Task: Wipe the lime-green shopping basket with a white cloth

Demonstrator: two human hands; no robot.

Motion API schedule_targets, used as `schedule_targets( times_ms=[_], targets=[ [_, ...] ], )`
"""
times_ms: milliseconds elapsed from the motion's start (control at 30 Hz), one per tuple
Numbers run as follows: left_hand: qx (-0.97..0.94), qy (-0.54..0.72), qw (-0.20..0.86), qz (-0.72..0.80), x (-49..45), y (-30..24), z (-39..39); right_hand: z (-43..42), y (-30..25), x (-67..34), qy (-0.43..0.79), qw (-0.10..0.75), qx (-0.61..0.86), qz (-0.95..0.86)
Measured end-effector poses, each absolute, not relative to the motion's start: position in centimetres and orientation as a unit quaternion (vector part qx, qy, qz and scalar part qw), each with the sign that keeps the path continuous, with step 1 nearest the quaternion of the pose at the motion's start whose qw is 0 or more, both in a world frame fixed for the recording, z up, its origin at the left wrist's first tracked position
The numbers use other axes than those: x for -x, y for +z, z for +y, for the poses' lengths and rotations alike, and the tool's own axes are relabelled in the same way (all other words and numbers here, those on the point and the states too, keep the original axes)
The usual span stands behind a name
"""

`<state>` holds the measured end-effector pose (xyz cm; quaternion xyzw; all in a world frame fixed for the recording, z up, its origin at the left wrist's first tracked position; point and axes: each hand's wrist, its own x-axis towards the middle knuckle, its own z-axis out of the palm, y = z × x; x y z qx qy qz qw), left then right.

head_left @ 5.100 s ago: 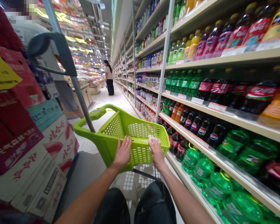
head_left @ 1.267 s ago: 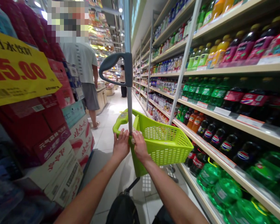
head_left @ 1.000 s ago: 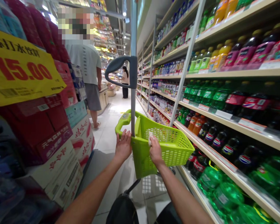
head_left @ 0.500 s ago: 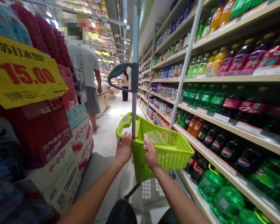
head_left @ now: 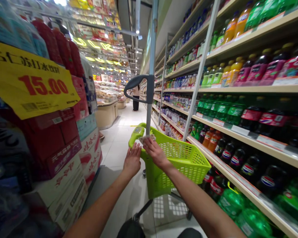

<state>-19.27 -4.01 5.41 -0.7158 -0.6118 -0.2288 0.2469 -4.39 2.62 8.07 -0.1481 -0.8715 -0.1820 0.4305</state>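
Observation:
A bright green shopping cart basket (head_left: 186, 155) with perforated sides stands in front of me, a grey pole (head_left: 149, 109) rising from it. Partway up the pole sits a dark grey loop handle (head_left: 139, 87). My left hand (head_left: 132, 161) is open, its outstretched fingers at the basket's near left rim. In my right hand (head_left: 155, 151) is a crumpled whitish cloth or tissue (head_left: 149, 136), pressed against the cart's top near the pole's base. What lies beneath the fingers is hidden.
Shelves of bottled drinks (head_left: 234, 109) line the right side, close to the basket. Stacked drink cartons (head_left: 64, 175) and a yellow price sign (head_left: 39, 86) crowd the left. A person (head_left: 135, 99) stands farther down the tiled aisle.
My right hand has moved up and left with the cloth, from the basket's inner edge to the pole's base. The view has shifted, and a person at left is now mostly hidden behind the cartons.

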Motion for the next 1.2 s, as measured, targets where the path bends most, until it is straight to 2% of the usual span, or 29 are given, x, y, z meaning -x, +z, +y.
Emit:
schedule_targets(
  times_ms=[67, 267, 467, 533, 700, 933, 1100, 1200],
  targets=[
    [0.719, -0.228, 0.241, -0.61, 19.2, 5.4, -3.9, 1.8, 4.9, 3.4, -0.175, 0.425, 0.155, -0.875],
    [0.73, -0.218, 0.234, -0.604, 18.8, 5.7, -4.3, -0.3, 0.5, 2.9, -0.113, 0.437, 0.217, -0.866],
    [0.737, -0.191, 0.255, -0.596, 18.6, 3.3, -5.6, -2.4, -8.3, 1.7, -0.078, 0.399, 0.264, -0.875],
    [0.746, -0.182, 0.254, -0.588, 18.5, 2.2, -6.0, -2.4, -8.1, 1.5, -0.075, 0.407, 0.272, -0.869],
    [0.759, -0.181, 0.244, -0.575, 17.7, 0.7, -6.3, -1.4, -3.1, 2.1, -0.081, 0.469, 0.298, -0.827],
    [0.777, -0.17, 0.242, -0.556, 17.2, 0.7, -6.4, -2.0, -8.5, 0.9, -0.089, 0.418, 0.278, -0.86],
    [0.774, -0.19, 0.245, -0.551, 16.5, 2.2, -5.3, -0.8, -5.2, 0.9, -0.068, 0.461, 0.311, -0.828],
    [0.781, -0.202, 0.253, -0.534, 15.5, 3.5, -4.3, -0.5, -5.2, 0.3, -0.061, 0.454, 0.296, -0.838]
  ],
)
